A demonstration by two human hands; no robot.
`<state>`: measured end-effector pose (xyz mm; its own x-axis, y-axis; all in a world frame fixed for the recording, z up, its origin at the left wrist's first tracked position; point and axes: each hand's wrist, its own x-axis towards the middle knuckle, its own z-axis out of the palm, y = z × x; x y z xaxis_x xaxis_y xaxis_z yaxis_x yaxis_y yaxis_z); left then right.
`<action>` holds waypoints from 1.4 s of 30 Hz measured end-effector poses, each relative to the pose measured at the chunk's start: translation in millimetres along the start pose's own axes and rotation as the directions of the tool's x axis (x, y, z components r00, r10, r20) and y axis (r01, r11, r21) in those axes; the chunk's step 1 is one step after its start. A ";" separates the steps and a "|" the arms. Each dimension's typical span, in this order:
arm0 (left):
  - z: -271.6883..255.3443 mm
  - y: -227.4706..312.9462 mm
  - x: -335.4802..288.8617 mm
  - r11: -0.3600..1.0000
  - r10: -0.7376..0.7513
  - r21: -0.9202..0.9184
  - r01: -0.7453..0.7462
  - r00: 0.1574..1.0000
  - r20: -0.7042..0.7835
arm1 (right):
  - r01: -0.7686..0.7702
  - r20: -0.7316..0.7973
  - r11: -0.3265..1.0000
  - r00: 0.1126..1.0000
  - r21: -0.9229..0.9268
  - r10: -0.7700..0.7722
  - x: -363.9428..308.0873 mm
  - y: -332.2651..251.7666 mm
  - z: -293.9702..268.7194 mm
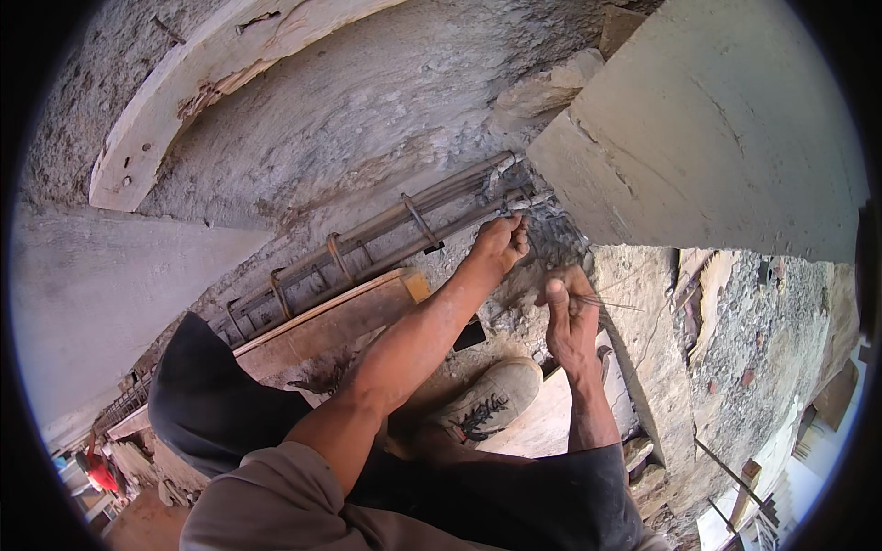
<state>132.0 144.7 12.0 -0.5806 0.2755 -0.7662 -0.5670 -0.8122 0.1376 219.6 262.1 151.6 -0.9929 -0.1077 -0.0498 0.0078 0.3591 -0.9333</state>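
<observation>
A cage of long steel bars point(372, 228) tied with stirrups point(340, 259) runs diagonally along the foot of the concrete wall. My left hand point(502, 241) is closed at the right end of this cage, just below the bar ends; whatever its fingers grip is hidden. To its right and nearer to me, my right hand point(571, 317) is closed round several thin wires point(614, 304), whose ends stick out to the right. Rough grey rubble point(547, 246) lies beneath and between the two hands.
A wooden plank point(335, 317) lies along the near side of the cage. A large smooth grey slab point(707, 138) juts in at upper right. My shoe point(496, 395) stands between my arms. A curved-looking timber point(175, 115) rests against the wall at upper left.
</observation>
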 end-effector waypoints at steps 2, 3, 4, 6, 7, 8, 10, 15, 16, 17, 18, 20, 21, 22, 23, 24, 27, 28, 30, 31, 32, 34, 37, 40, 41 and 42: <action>-3.9 6.5 4.5 0.998 0.057 0.020 -0.057 0.998 -0.009 | 0.165 0.096 0.976 0.984 -0.139 -0.153 31.2 -21.2 6.4; -3.2 12.1 2.5 0.962 0.155 0.231 -0.146 0.988 -0.019 | 0.249 0.133 0.954 0.964 -0.166 -0.229 52.1 -30.7 9.1; -4.6 22.0 -6.3 0.873 0.251 0.435 -0.221 0.968 -0.013 | 0.330 0.173 0.925 0.938 -0.187 -0.300 73.0 -35.4 14.3; -0.3 40.1 -21.6 0.502 0.541 0.746 -0.438 0.832 0.123 | 0.349 0.165 0.890 0.935 -0.292 -0.313 117.3 -41.4 26.2; 0.5 50.4 -24.1 0.216 0.684 0.823 -0.525 0.683 0.256 | 0.303 0.128 0.890 0.953 -0.340 -0.276 139.4 -39.6 37.0; 2.0 58.7 -24.6 -0.087 0.754 0.838 -0.539 0.514 0.409 | 0.251 0.090 0.886 0.968 -0.390 -0.235 160.5 -35.8 47.3; 15.5 78.6 -22.0 -0.029 0.670 0.825 -0.564 0.602 0.435 | 0.358 0.210 0.778 0.934 -0.516 -0.290 201.1 -42.2 57.0; 27.3 107.8 3.7 0.079 0.544 0.816 -0.573 0.710 0.446 | 0.053 0.114 0.806 0.993 -0.589 0.018 253.7 -39.5 91.5; 30.1 109.6 7.9 0.030 0.559 0.838 -0.544 0.704 0.438 | 0.056 0.133 0.818 0.991 -0.572 0.025 255.0 -35.1 90.8; 31.2 110.4 10.7 -0.020 0.571 0.857 -0.515 0.697 0.432 | 0.058 0.149 0.829 0.988 -0.557 0.031 255.1 -30.9 87.2; 31.4 111.6 12.8 -0.082 0.569 0.864 -0.497 0.689 0.450 | 0.057 0.162 0.838 0.986 -0.542 0.038 254.1 -27.0 84.3; 34.5 115.8 8.9 -0.206 0.557 0.868 -0.452 0.676 0.484 | 0.032 0.075 0.851 0.997 -0.524 0.008 240.1 -20.1 79.2; 31.0 118.7 9.2 -0.201 0.545 0.842 -0.500 0.657 0.520 | 0.021 0.031 0.860 1.000 -0.510 -0.006 227.9 -18.5 76.6; 21.3 125.5 8.6 -0.200 0.538 0.822 -0.533 0.641 0.547 | 0.044 0.003 0.888 0.999 -0.457 -0.049 210.1 -9.9 81.5; 17.5 128.6 10.3 -0.192 0.523 0.790 -0.582 0.620 0.584 | 0.067 -0.040 0.906 0.995 -0.418 -0.091 190.5 2.7 81.4; 19.5 128.3 14.1 -0.183 0.510 0.790 -0.585 0.630 0.585 | 0.006 -0.001 0.877 1.000 -0.481 -0.007 172.9 15.2 75.1; 33.0 120.1 16.1 -0.117 0.471 0.803 -0.585 0.679 0.563 | 0.070 -0.099 0.829 0.984 -0.555 -0.150 127.7 74.4 63.0; 31.7 116.5 14.3 -0.001 0.481 0.804 -0.595 0.704 0.522 | 0.071 -0.133 0.850 0.978 -0.522 -0.163 112.5 85.2 63.7; 23.8 115.7 10.2 0.218 0.484 0.780 -0.587 0.759 0.436 | 0.074 -0.212 0.893 0.960 -0.443 -0.184 81.0 98.9 73.5; 17.7 113.8 20.1 0.292 0.502 0.712 -0.639 0.736 0.454 | -0.092 -0.229 0.942 0.973 -0.323 0.017 64.6 110.9 75.7; 27.1 106.5 19.5 0.335 0.533 0.718 -0.610 0.751 0.389 | -0.265 -0.232 0.943 0.948 -0.202 0.217 48.5 128.6 73.0; 38.3 92.3 8.4 0.408 0.591 0.737 -0.540 0.771 0.238 | -0.477 -0.196 0.879 0.863 -0.015 0.465 34.5 144.6 72.8; 51.2 71.3 11.5 0.493 0.705 0.666 -0.561 0.706 0.073 | -0.402 -0.305 0.914 0.866 0.050 0.397 27.5 171.3 74.7; 46.8 66.1 24.4 0.013 0.789 0.867 -0.499 0.538 0.297 | -0.380 -0.307 0.817 0.790 0.433 0.530 68.0 132.7 78.5; 49.5 65.6 25.7 -0.123 0.778 0.863 -0.490 0.492 0.390 | -0.365 -0.286 0.769 0.775 0.526 0.563 80.4 123.9 80.9; 51.5 66.4 26.9 -0.256 0.756 0.843 -0.474 0.446 0.480 | -0.345 -0.260 0.712 0.762 0.611 0.593 92.4 115.1 84.5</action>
<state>48.7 124.7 32.9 -0.9677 -0.2441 0.0636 -0.0725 0.5107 0.8567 138.8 215.1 9.5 -0.7832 0.3714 -0.4987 0.4210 -0.2735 -0.8648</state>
